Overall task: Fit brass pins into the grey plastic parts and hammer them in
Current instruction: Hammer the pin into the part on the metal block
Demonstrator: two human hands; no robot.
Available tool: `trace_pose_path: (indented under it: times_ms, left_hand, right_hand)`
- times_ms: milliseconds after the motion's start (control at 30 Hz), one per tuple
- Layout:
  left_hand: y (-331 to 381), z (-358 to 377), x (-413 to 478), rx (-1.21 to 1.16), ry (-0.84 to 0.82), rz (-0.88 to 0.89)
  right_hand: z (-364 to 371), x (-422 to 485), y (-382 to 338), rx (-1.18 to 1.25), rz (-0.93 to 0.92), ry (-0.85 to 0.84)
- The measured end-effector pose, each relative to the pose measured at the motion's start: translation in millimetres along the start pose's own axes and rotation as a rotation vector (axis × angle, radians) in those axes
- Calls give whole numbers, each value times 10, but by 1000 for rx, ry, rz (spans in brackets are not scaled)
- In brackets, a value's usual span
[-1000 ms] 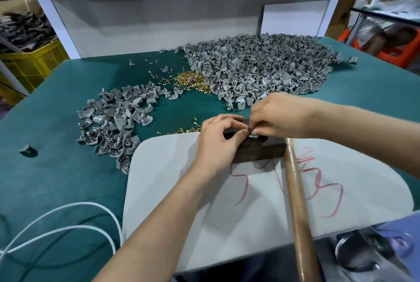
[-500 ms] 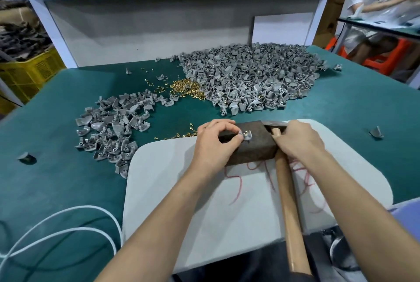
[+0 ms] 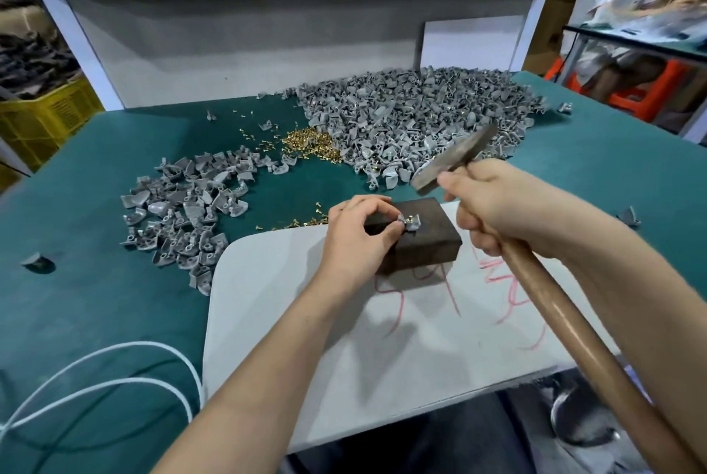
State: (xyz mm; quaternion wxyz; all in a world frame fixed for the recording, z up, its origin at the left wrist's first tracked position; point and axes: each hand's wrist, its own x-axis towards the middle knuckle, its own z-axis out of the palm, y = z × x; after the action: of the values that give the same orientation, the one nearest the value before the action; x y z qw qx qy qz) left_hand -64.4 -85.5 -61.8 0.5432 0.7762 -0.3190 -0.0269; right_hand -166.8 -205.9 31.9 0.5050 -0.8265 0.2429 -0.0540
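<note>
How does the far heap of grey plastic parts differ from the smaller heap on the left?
The far heap of grey plastic parts is larger and piled deep; the left heap of grey plastic parts is smaller and spread thin. The far heap borders the pile of brass pins; the left heap reaches the corner of the white board. Both lie on the teal table mat.

— How many tools?
— One hammer, one dark block, one white board.
— And the parts?
— One large grey heap, one small grey heap, pieces uncountable; one brass pin pile.
</note>
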Motion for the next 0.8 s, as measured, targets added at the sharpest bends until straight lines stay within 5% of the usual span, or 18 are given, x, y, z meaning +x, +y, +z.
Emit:
trace_pose_path:
  times_ms: [267,800]
  left_hand:
    - [-9,11,15,1,10,32]
    - [-11,-9,9,-49,16,-14]
  right_hand:
    - [161,54,-217,-740,-62,-50]
    - [144,63,-313,-747,-163,64]
